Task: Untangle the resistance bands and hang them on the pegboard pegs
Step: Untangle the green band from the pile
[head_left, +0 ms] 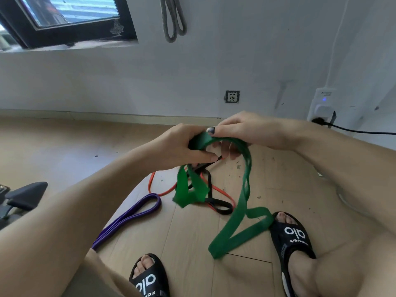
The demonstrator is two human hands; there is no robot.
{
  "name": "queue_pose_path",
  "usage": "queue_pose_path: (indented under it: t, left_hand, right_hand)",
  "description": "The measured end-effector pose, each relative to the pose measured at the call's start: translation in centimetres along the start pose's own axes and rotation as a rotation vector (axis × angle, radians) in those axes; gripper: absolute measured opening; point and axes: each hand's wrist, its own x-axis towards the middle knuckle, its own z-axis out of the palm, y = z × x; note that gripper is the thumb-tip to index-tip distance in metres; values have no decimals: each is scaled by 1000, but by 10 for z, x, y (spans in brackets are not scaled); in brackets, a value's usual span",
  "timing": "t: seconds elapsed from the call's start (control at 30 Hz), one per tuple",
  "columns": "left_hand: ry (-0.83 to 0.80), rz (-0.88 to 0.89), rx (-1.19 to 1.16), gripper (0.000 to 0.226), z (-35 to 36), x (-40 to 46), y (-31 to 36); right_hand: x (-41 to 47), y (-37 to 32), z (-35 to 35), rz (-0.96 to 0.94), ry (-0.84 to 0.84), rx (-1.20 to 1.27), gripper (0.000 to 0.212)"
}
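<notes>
A wide green band (pixel 237 213) hangs between both hands and trails down to the wooden floor near my right foot. My left hand (pixel 184 144) grips its bunched top, with a black band (pixel 211 189) and a thin red band (pixel 158 190) tangled under it. My right hand (pixel 246 129) pinches the green band just to the right of the left hand. A purple band (pixel 132 213) lies apart on the floor to the left. A grey band (pixel 172 20) hangs on the wall above; its peg is out of view.
My two feet in black slides (pixel 293 236) stand on the floor below the bands. A wall socket (pixel 232 96) and a plugged-in white device (pixel 322 103) with a black cable sit low on the wall. A dark padded object (pixel 25 196) is at the left edge.
</notes>
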Motion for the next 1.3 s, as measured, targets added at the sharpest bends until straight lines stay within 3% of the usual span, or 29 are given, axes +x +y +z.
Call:
queue_pose_path:
  t: [0.17, 0.23, 0.3, 0.4, 0.53, 0.63, 0.83, 0.97, 1.3]
  left_hand:
    - [-2, 8, -8, 34, -1, -4, -2]
    - [-53, -43, 22, 38, -5, -8, -11]
    - [-105, -118, 40, 38, -6, -12, -22]
    - [-73, -148, 18, 35, -7, -12, -31]
    - [-31, -138, 78, 31, -3, -10, -31]
    - [17, -176, 141, 27, -6, -9, -33]
    - [47, -142, 188, 37, -5, -4, -20]
    - [69, -111, 188, 36, 2, 0, -13]
    - [-179, -261, -96, 33, -7, -14, -54]
  right_hand:
    - [-1, -2, -1, -78, 34, -30, 31]
    - [-3, -3, -13, -104, 93, 70, 27]
    - [-4, 0, -26, -110, 166, 184, 31]
    - [-6, 10, -36, -60, 205, 107, 37]
    - [-6, 20, -36, 32, 115, 58, 30]
    - [-10, 20, -33, 104, 32, -6, 11]
    - [-7, 10, -8, 132, -98, -19, 46]
    - [1, 8, 12, 65, -124, -44, 46]
    - [3, 0, 1, 8, -82, 254, 20]
